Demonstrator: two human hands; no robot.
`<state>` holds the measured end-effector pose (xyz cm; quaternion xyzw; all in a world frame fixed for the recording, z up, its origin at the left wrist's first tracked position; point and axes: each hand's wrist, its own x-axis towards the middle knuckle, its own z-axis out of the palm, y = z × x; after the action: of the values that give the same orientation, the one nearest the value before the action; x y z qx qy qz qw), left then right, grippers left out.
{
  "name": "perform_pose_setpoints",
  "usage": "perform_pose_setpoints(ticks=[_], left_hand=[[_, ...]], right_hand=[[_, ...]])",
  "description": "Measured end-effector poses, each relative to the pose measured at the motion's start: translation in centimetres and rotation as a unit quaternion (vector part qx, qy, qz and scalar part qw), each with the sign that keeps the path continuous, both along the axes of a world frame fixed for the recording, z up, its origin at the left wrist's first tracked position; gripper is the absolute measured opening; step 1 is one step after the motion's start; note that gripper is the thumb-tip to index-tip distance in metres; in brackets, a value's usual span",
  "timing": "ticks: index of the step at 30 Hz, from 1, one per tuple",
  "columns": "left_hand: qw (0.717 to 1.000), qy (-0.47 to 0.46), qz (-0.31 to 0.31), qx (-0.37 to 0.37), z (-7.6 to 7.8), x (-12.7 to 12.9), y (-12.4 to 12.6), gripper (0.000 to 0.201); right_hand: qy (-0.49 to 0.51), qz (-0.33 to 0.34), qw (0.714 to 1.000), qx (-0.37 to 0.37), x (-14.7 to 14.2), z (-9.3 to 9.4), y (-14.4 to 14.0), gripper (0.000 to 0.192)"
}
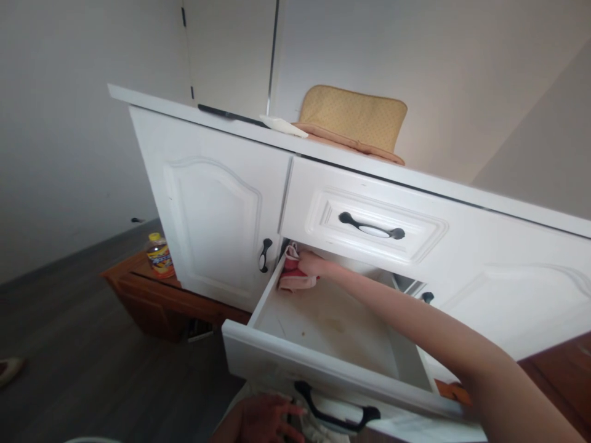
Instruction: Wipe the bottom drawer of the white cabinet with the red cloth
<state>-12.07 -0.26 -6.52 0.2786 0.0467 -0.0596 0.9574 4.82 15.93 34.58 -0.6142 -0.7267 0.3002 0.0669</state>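
Note:
Inside the pulled-out lower drawer (351, 369), my right hand (313, 263) presses a red and pale pink cloth (299, 282) into the back left corner. Its fingers are closed around part of the cloth. A brownish stain and small specks mark the drawer floor. Below the drawer front, my left hand (272, 419) has its fingers apart, close to the black and white drawer handle (337, 411). No object shows in that hand, and it does not appear to grip the handle.
Above is a shut drawer (364, 224), with cabinet doors (212, 209) either side. A tan padded item (353, 117), a white flat object (282, 125) and a dark flat object (231, 115) lie on top. A yellow-capped bottle (160, 255) stands on brown wooden furniture (152, 307) at left.

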Motion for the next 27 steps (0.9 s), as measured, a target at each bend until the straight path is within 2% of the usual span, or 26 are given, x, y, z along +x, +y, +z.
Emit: perform_pose_setpoints(ticks=[2,3,4,7,9,12,14,20,23,25,27], left_hand=[[0.999,-0.042,-0.017,-0.009,0.3,0.0,0.2,0.057],[0.998,-0.059,-0.025,-0.012,0.5,0.1,0.3,0.058],[0.997,-0.068,-0.032,-0.012,0.7,0.1,0.4,0.059],[0.998,-0.054,-0.036,-0.007,1.5,0.2,0.4,0.059],[1.000,-0.020,-0.023,-0.003,2.0,0.1,0.1,0.059],[0.999,0.032,0.007,-0.004,2.4,-0.1,-0.5,0.059],[0.999,0.037,0.021,-0.016,2.6,-0.2,-0.8,0.060],[0.997,0.043,-0.002,-0.064,3.1,0.2,-0.6,0.058],[0.996,0.052,-0.015,-0.066,3.4,0.5,-0.5,0.054],[0.996,0.053,-0.017,-0.067,3.5,0.5,-0.5,0.054],[0.996,0.052,-0.016,-0.068,3.5,0.5,-0.6,0.054]], right_hand=[[-0.017,0.055,0.997,-0.050,-0.8,0.1,-2.2,0.015],[-0.017,0.111,0.991,-0.080,-1.3,0.1,-3.4,0.016],[-0.014,0.182,0.977,-0.111,-2.0,0.1,-4.6,0.018],[-0.010,0.383,0.908,-0.167,-4.0,-0.1,-6.9,0.034],[-0.027,0.428,0.889,-0.159,-4.7,0.2,-7.4,0.046],[-0.073,0.431,0.889,-0.138,-3.9,1.1,-7.8,0.049],[-0.107,0.415,0.891,-0.150,-1.6,1.7,-8.5,0.043],[-0.194,0.305,0.896,-0.260,10.3,2.9,-13.7,0.033],[-0.221,0.245,0.896,-0.296,14.8,3.6,-16.1,0.039],[-0.230,0.235,0.894,-0.305,15.8,3.8,-16.9,0.044],[-0.253,0.268,0.884,-0.286,15.2,3.7,-16.7,0.043]])
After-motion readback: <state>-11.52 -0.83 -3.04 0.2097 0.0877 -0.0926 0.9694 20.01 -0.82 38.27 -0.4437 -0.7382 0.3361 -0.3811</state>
